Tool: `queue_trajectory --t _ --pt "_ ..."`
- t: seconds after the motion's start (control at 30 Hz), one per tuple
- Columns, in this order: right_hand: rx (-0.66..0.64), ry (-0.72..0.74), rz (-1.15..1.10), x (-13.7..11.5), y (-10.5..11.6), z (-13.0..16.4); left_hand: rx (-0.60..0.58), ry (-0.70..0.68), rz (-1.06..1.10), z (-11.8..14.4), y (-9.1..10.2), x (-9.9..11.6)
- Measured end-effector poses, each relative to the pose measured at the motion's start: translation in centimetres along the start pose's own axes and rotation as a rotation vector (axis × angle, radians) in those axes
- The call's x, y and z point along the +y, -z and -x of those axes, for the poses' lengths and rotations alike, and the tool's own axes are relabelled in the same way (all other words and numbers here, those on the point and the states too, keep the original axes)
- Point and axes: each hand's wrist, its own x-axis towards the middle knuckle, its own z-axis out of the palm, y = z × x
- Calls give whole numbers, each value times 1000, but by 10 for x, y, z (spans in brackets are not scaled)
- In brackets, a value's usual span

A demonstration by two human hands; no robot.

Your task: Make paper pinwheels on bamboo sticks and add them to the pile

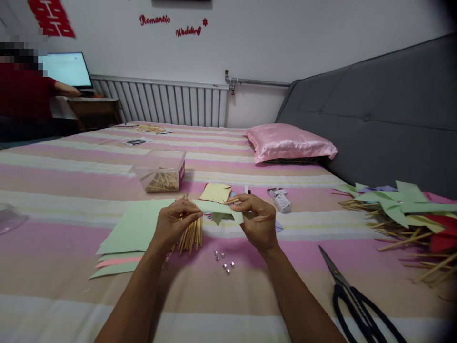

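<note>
both hands pinch a green paper pinwheel above the bed: left hand at 9 o'clock closed on its edge, right hand at 3 o'clock closed on a stick. best keep folds centred; stick pile sits underneath.

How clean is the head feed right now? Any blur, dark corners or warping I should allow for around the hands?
Head view: light is soft and even, with only faint shadows under the left hand and right hand; the green paper piece between them reads slightly soft; the corners darken, worst at top right; the scissors and the bed edge stretch toward the frame border; the monitor is blown out.
</note>
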Motion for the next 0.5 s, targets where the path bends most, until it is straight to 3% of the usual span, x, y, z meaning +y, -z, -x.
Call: queue_trajectory --t 0.5 --pt "74 -13 48 0 0 1 -38 29 70 0 -3 0"
